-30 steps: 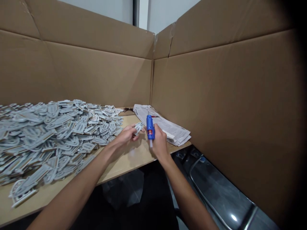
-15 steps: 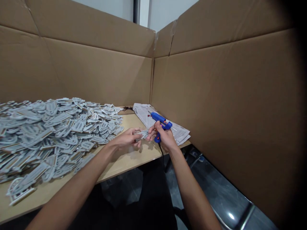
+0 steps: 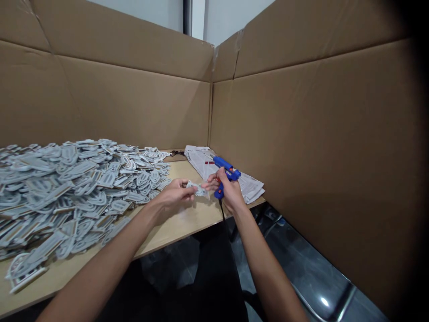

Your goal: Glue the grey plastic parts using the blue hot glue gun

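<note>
Between the thumb and fingers of my left hand (image 3: pixel 176 192) is a small grey-white flat piece (image 3: pixel 197 188), held just above the table. My right hand (image 3: pixel 229 190) grips a blue glue gun (image 3: pixel 219 191) by its handle, with the nozzle pointing away to the upper left. Some of the right hand's fingers reach toward the piece, close to its right end; whether they touch it I cannot tell. A large heap of similar grey-white pieces (image 3: pixel 90 179) lies to the left, several of them showing brown edges.
The wooden table (image 3: pixel 182 219) carries sheets of newspaper (image 3: pixel 253 185) under and beyond the glue gun, with a small red object (image 3: pixel 209 163) on them. A dark coiled cable (image 3: pixel 177 153) lies at the back. Tall cardboard walls (image 3: pixel 140 98) enclose the back and right. The gun's cord (image 3: pixel 221 210) hangs over the front edge.
The piece has turned in my left hand and shows more of its flat face. My right fingers have drawn slightly back from it. The view has shifted a little.
</note>
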The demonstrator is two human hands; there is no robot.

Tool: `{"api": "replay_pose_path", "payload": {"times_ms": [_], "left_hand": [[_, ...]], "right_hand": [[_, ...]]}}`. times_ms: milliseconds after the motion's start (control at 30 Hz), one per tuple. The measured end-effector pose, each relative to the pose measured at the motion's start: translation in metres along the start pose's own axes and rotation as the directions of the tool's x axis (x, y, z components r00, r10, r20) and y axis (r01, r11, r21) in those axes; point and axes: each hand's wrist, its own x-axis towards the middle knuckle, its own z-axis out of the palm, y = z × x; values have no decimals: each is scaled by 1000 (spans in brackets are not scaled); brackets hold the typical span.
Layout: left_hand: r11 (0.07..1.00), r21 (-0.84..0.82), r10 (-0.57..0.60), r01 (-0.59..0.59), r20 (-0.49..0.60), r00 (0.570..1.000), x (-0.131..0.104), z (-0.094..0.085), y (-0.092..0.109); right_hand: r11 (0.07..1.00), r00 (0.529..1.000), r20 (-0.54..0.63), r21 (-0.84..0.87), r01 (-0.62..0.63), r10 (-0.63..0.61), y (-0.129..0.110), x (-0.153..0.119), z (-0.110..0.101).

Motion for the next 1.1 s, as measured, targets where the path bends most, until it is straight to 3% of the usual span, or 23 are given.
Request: {"api": "replay_pose_path", "payload": {"times_ms": [167,333,600,800,1100], "left_hand": [[987,-124,70,-106,-266,962,10,-11,-1],[990,-93,64,-108,-390,919,12,-19,-2],[966,165,241,-198,-308,920,7,-8,2],[963,180,244,-203,-247,938,7,-6,-1],[959,205,242,-193,-244,939,4,-6,2]], "right_hand": [[968,993,101,-249,-40,67,-9,-7,-10],[876,993,81,-470,111,-83,-11,-9,-15],[798,978,109,-565,210,-180,-2,-8,-9],[754,962,200,-600,269,-184,-7,-9,-9],[753,964,203,-604,261,-170,-5,-9,-8]]}}
